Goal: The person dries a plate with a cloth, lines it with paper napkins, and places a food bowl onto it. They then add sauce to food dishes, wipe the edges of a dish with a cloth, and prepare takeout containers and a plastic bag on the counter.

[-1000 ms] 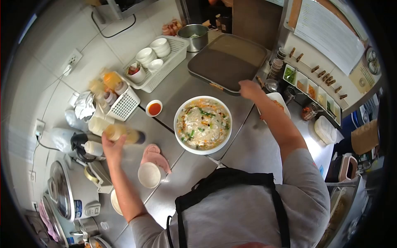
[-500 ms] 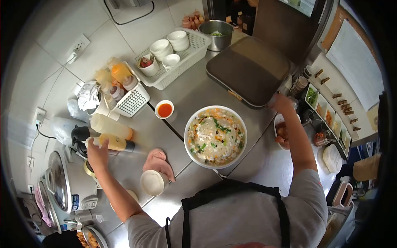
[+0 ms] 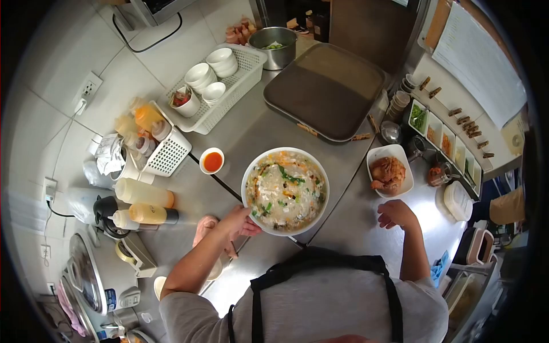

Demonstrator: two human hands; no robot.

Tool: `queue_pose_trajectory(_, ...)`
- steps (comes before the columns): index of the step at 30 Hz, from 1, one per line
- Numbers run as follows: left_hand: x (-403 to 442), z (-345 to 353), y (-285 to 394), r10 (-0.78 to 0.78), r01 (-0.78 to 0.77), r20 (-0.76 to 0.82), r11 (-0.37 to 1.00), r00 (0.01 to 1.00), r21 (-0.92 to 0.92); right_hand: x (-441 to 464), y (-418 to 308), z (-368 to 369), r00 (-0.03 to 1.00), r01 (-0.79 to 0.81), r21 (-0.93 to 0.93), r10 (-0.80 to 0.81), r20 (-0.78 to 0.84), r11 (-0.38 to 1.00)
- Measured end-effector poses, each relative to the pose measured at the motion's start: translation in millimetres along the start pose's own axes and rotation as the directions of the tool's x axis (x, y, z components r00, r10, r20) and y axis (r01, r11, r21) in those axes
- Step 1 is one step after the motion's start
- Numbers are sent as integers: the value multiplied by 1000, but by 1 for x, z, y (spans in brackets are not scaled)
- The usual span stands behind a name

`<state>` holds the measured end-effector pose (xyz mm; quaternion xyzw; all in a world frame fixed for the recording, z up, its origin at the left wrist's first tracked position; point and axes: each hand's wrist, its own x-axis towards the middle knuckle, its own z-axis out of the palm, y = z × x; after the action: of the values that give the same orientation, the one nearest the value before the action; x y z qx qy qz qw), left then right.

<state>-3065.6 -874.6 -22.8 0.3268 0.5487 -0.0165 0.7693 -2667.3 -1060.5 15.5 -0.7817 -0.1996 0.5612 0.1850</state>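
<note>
A large white bowl of thick soup (image 3: pixel 286 191) with green and orange bits stands in the middle of the steel counter. My left hand (image 3: pixel 237 223) is at its lower left rim, fingers reaching against the bowl's side. To the right, my right hand (image 3: pixel 397 215) hovers with slightly curled, parted fingers and holds nothing. Just above it sits a square white bowl with fried meat (image 3: pixel 389 172). A small cup of red sauce (image 3: pixel 212 161) is left of the soup. Beneath my left forearm lie a pink cloth (image 3: pixel 205 228) and a partly hidden cup.
Squeeze bottles (image 3: pixel 144 192) lie at the left near a basket of bottles (image 3: pixel 170 151). Behind are a rack of small bowls (image 3: pixel 234 86), a metal pot (image 3: pixel 273 57) and a dark tray (image 3: pixel 326 91). Garnish containers (image 3: pixel 446 143) line the right, beside a lidded tub (image 3: pixel 457 201).
My left hand has left the yellow squeeze bottle and moved right to the soup bowl. My right hand has drawn back from the tray's corner to below the meat bowl.
</note>
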Motion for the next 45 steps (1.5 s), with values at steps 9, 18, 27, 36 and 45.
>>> queue_pose_trajectory(9,-12,23,-41,-162,196,138,936,977,-292,30,46,-11,933,324,748,-65,-353,579)
queue_pose_trajectory(18,2,91,-62,240,-278,-150,700,959,-658,43,38,-12,926,365,727,-145,-349,582)
queue_pose_trajectory(27,36,86,-16,294,-407,-282,613,913,-677,58,24,-18,908,401,607,-209,-364,686)
queue_pose_trajectory(36,67,50,39,317,-503,-404,676,858,-538,57,27,-2,874,477,556,-300,-382,681)
queue_pose_trajectory(45,74,36,52,359,-512,-378,715,853,-477,64,24,46,883,463,569,-413,-225,679)
